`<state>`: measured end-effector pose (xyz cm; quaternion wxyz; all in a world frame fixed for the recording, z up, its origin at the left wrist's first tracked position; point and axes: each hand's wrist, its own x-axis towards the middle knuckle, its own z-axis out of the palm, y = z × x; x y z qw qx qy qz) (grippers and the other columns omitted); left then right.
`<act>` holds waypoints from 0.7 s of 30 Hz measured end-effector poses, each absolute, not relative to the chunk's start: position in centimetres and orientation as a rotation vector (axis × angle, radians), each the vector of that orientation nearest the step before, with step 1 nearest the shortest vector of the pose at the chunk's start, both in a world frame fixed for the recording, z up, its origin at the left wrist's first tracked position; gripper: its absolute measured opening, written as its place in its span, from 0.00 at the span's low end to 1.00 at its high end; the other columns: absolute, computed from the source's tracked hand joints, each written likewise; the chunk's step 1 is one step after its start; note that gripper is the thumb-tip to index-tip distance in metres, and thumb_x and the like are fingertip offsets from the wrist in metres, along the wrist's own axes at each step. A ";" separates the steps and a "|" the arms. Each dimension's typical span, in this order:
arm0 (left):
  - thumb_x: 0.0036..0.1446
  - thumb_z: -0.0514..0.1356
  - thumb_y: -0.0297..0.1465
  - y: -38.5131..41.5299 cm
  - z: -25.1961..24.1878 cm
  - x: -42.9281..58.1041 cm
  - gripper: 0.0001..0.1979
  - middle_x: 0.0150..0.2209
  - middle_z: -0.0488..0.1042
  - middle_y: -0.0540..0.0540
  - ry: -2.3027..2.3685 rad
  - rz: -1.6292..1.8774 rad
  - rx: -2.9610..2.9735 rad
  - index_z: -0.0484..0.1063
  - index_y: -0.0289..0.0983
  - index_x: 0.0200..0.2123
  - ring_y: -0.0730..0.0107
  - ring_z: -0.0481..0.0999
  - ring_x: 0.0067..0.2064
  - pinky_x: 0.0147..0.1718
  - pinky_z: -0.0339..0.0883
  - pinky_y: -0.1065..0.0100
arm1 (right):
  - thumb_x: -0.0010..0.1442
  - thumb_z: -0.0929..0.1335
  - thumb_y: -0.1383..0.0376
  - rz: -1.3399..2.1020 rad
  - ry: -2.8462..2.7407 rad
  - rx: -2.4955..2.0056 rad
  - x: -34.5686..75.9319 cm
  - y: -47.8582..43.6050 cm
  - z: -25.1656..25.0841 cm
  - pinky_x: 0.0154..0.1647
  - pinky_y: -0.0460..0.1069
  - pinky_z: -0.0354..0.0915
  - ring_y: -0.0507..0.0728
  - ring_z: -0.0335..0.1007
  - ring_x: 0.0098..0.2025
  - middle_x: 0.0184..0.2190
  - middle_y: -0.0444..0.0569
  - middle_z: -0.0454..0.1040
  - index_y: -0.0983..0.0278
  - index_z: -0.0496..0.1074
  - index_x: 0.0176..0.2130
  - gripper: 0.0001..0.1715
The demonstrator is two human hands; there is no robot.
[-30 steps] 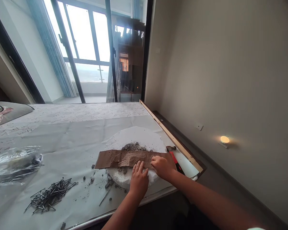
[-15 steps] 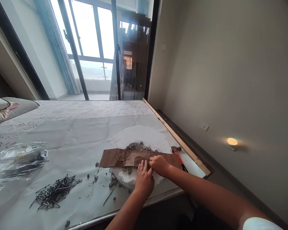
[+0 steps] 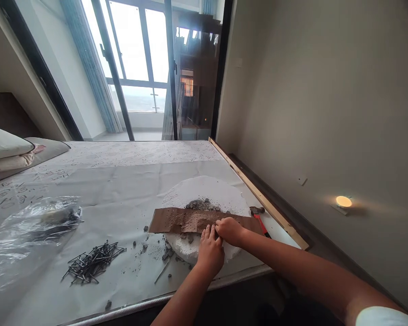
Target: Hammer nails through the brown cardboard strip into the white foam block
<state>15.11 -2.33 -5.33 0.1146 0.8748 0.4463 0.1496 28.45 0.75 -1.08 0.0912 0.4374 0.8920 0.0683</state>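
Observation:
A brown strip (image 3: 170,220) dotted with small holes lies across a round white foam disc (image 3: 204,185). My left hand (image 3: 211,249) rests on the strip's near edge, fingers stretched forward. Beside it, touching or nearly so, my right hand (image 3: 229,230) is closed at the strip, its fingers bent; what it pinches, if anything, is hidden. Grey crumbled pieces (image 3: 204,204) are on the disc behind the strip, and more lie in front of it. A red-handled hammer (image 3: 260,220) sits at the strip's right end.
A pile of nails (image 3: 93,262) lies on the sheet at the left, with a clear plastic bag (image 3: 37,231) behind it. One loose nail (image 3: 162,270) is near the disc. A wooden strip (image 3: 258,192) runs along the right edge beside the wall.
The view has shifted, so everything on the sheet appears slightly farther right. Both hands stay at about the same place on the brown strip.

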 end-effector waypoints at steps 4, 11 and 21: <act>0.50 0.52 0.27 -2.3 -5.0 15.0 0.24 0.60 0.57 0.37 1.301 0.444 2.562 0.65 0.36 0.53 0.49 0.50 0.62 0.58 0.47 0.48 | 0.54 0.63 0.74 0.181 2.654 1.290 28.4 1.1 -0.4 0.29 0.48 0.63 0.59 0.72 0.34 0.33 0.56 0.75 0.68 0.74 0.33 0.10; 0.50 0.52 0.28 -2.5 -4.5 15.0 0.22 0.61 0.55 0.36 1.305 0.394 2.545 0.68 0.34 0.50 0.50 0.50 0.62 0.58 0.46 0.50 | 0.52 0.64 0.73 0.113 2.638 1.287 28.1 1.6 0.7 0.29 0.48 0.64 0.60 0.73 0.32 0.30 0.57 0.77 0.69 0.75 0.30 0.09; 0.53 0.52 0.30 -2.4 -5.2 14.8 0.25 0.62 0.52 0.37 1.271 0.379 2.554 0.63 0.37 0.56 0.48 0.48 0.63 0.58 0.46 0.47 | 0.49 0.66 0.71 -0.119 2.644 1.533 28.4 2.1 0.8 0.33 0.47 0.62 0.57 0.71 0.31 0.29 0.56 0.78 0.69 0.76 0.27 0.08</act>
